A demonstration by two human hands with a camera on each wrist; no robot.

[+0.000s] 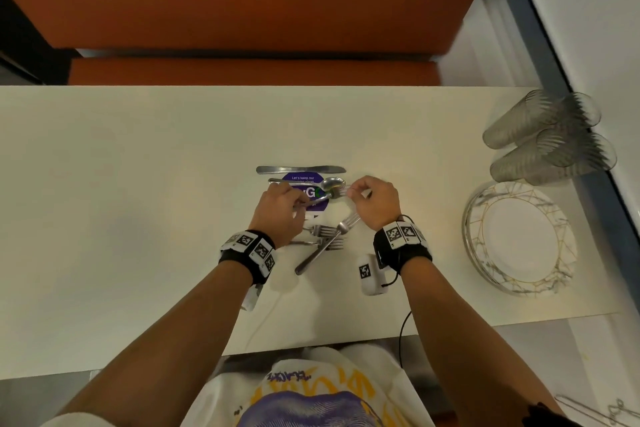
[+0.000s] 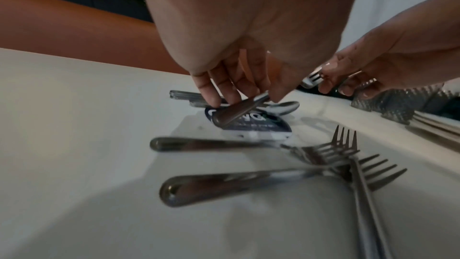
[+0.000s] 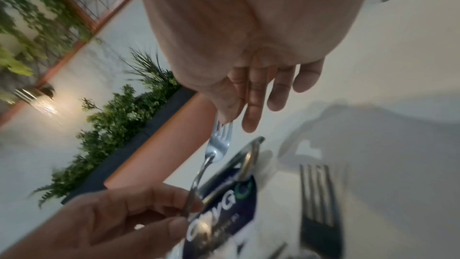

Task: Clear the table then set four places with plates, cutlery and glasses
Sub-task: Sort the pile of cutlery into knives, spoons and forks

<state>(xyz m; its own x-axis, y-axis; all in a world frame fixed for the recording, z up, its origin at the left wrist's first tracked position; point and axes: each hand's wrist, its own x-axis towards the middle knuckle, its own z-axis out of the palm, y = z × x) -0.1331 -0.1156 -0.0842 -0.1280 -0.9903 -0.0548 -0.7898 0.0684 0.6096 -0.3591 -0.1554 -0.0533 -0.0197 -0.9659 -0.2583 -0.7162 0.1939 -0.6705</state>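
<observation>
From the head view, both hands work one fork [image 1: 323, 197] above the cutlery heap in the middle of the surface [image 1: 138, 166]; glasses [image 1: 547, 139] and plates [image 1: 519, 236] wait far right. At the left wrist, the left hand [image 2: 236, 78] pinches its handle. At the right wrist, the right hand [image 3: 251, 94] nips the tines, other fingers straight. Pulling against each other could drop it onto the forks [image 2: 343, 155] below, scattering them.

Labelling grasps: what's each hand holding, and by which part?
Both hold one silver metal fork: left hand grips its handle, right hand pinches its tines.
</observation>
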